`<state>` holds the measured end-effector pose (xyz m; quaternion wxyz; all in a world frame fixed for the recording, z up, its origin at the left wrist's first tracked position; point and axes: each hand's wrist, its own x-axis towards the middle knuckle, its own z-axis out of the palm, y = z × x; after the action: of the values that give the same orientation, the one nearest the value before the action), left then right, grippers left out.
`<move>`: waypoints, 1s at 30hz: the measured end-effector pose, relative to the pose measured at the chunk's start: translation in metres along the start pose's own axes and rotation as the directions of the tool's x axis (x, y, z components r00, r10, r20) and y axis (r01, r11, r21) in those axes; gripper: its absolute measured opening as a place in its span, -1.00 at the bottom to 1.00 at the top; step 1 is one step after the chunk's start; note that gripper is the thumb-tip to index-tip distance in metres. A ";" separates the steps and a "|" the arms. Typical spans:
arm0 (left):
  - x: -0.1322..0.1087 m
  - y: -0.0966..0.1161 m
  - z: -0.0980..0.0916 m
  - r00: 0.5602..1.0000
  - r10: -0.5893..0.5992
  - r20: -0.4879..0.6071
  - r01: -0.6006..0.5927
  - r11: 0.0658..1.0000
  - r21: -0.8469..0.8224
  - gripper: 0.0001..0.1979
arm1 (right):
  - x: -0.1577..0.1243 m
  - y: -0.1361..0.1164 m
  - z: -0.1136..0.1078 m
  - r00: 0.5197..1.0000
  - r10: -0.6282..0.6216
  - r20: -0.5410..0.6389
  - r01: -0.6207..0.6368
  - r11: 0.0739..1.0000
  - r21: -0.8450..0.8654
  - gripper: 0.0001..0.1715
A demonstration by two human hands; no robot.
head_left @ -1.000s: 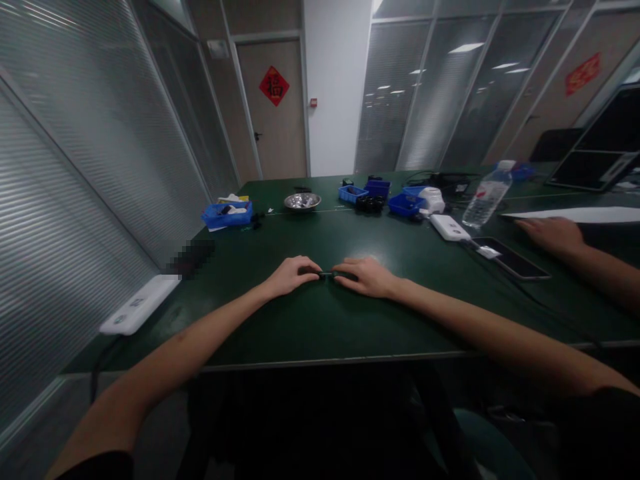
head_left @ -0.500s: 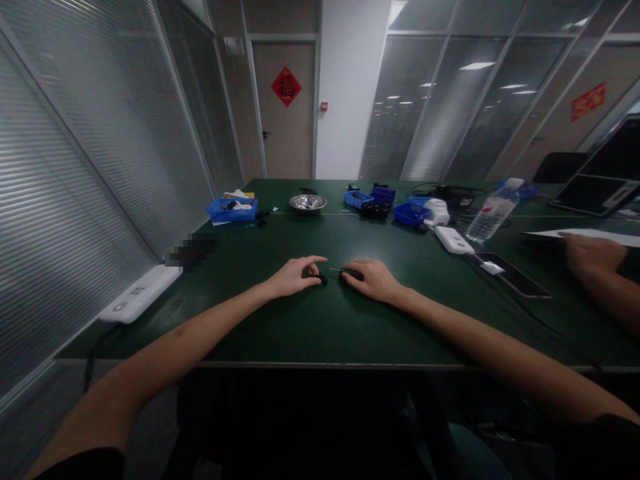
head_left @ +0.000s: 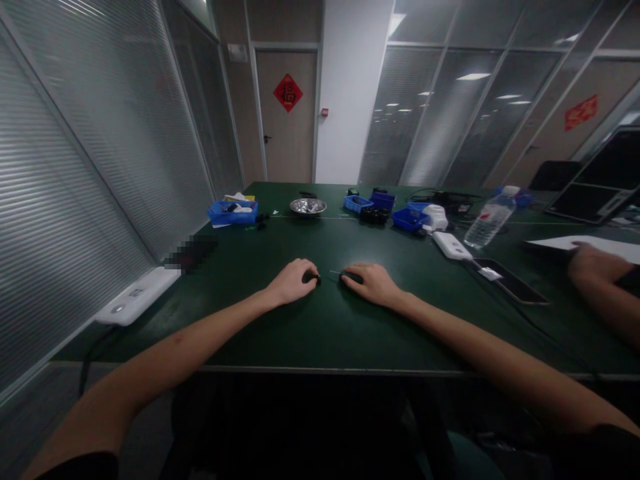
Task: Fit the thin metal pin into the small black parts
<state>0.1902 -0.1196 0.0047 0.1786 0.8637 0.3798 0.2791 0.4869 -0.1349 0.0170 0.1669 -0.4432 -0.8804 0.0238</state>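
Observation:
Near the middle of the green table (head_left: 320, 333), my left hand (head_left: 293, 281) curls its fingers and thumb round a small black piece (head_left: 312, 277) whose kind I cannot make out. Opposite it, my right hand (head_left: 376, 283) rests low over the table, closed on a screwdriver (head_left: 335, 272). The screwdriver's thin metal shaft points left toward the black piece, and a small gap separates the two. Its dark handle is mostly covered by my right fingers.
Beyond my hands stand a metal bowl (head_left: 308, 208) of small parts and several blue bins, one at left (head_left: 233, 213). Power strips lie at left (head_left: 140, 295) and right (head_left: 451, 246). At right are a bottle (head_left: 493, 217), a phone (head_left: 515, 280) and another person's hand (head_left: 600, 267).
The fingers of my left hand, stretched out before, have curled in round the black piece. My right hand has hardly moved. The view has tilted up slightly.

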 end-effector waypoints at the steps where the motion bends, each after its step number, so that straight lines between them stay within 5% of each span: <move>1: 0.000 0.002 0.001 1.000 0.002 0.011 -0.002 1.000 0.008 -0.82 | 0.000 0.000 0.000 1.000 -0.002 0.002 0.002 1.000 0.004 -0.51; 8: 0.003 -0.004 -0.008 0.998 0.033 0.060 -0.033 0.999 0.004 -0.77 | 0.000 -0.001 -0.002 1.000 0.003 0.016 -0.003 1.000 0.020 -0.51; 14: 0.009 -0.070 -0.045 0.987 -0.162 -0.014 0.163 0.985 0.052 -0.71 | -0.001 -0.001 -0.004 1.000 -0.002 0.026 0.001 0.999 0.032 -0.49; 21: -0.002 -0.143 -0.107 0.845 -0.490 -0.213 0.527 0.831 0.177 -0.75 | -0.001 0.001 -0.003 1.000 -0.004 0.027 0.003 0.999 0.034 -0.47; 30: -0.016 -0.165 -0.128 0.717 -0.588 -0.375 0.678 0.715 0.174 -0.69 | -0.001 0.003 0.001 1.000 -0.007 0.024 0.006 1.000 0.022 -0.48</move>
<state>0.0107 -0.0127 0.0134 0.0734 0.6436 0.7147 0.2636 0.4893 -0.1336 0.0156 0.1612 -0.4382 -0.8835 0.0384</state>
